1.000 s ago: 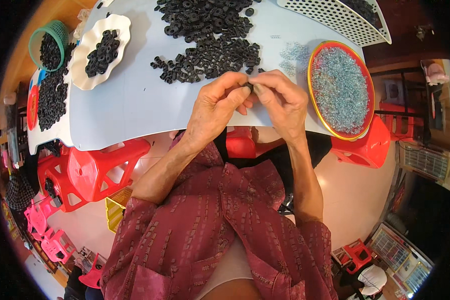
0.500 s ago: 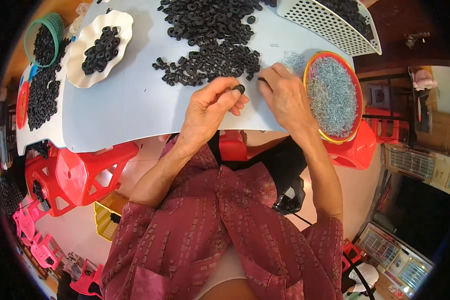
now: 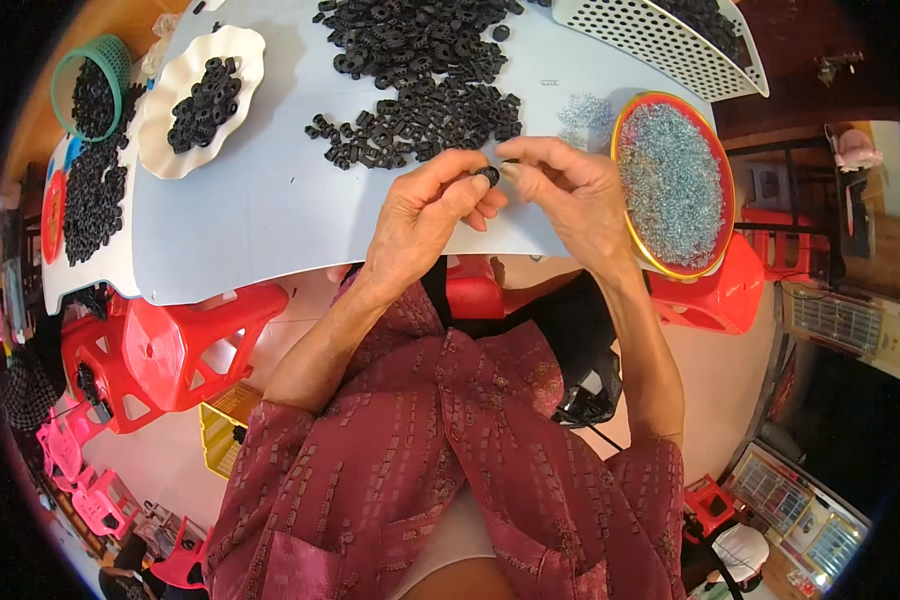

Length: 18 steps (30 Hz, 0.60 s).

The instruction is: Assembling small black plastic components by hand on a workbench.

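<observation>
Between the thumb and fingers of my left hand [image 3: 422,208] is a small round black plastic piece [image 3: 488,175], its open end facing my right hand. My right hand [image 3: 582,205] is closed in a pinch close beside it; a tiny dark piece [image 3: 510,161] shows at its fingertips, too small to name. Just beyond both hands, a heap of small black plastic parts [image 3: 410,125] spreads over the pale table [image 3: 230,230]. By my right wrist stands a red basin with a yellow rim [image 3: 727,215], filled with tiny silvery-blue pieces that look like springs [image 3: 675,185].
A white scalloped dish [image 3: 155,150] with black pieces lies at the left. Beyond it are a green basket [image 3: 120,60] and more black parts [image 3: 95,200]. A white perforated basket [image 3: 660,50] stands at the far right. Red stools [image 3: 160,350] and a yellow crate [image 3: 215,440] are below the table.
My right hand has moved left, bringing its fingertips up to the black piece in my left hand. The left hand keeps its hold, and the view has shifted slightly.
</observation>
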{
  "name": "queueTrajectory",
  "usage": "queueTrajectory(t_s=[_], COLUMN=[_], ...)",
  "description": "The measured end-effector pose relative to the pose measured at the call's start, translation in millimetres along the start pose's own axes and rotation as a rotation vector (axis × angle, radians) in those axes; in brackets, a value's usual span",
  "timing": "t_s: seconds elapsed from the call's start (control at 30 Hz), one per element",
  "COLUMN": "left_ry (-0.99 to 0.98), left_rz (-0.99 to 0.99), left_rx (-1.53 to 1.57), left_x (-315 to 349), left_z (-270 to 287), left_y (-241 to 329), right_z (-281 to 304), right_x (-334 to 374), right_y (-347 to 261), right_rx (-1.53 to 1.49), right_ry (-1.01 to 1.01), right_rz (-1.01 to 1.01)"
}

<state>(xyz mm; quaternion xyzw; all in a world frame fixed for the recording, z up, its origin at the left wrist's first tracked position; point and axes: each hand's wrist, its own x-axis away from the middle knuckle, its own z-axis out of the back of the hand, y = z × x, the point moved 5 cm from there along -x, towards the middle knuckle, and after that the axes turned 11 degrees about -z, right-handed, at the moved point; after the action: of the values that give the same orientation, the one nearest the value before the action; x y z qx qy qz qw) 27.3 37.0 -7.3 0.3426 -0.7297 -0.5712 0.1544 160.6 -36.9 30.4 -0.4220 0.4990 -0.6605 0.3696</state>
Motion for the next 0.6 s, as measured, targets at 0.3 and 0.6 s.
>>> queueTrajectory(t_s=[0.3, 0.6], left_ry=[-0.041, -0.118], left_rz=[-0.014, 0.043], left_rx=[-0.042, -0.080], left_x=[-1.3, -4.5], left_z=[-1.9, -0.9], left_y=[-3.8, -6.6], right_z=[-0.2, 2.3], right_x=[-2.5, -2.4], right_y=[16.4, 15.5], right_rx=[-0.170, -0.100], right_ry=[-0.001, 0.028], right_rz=[-0.050, -0.009])
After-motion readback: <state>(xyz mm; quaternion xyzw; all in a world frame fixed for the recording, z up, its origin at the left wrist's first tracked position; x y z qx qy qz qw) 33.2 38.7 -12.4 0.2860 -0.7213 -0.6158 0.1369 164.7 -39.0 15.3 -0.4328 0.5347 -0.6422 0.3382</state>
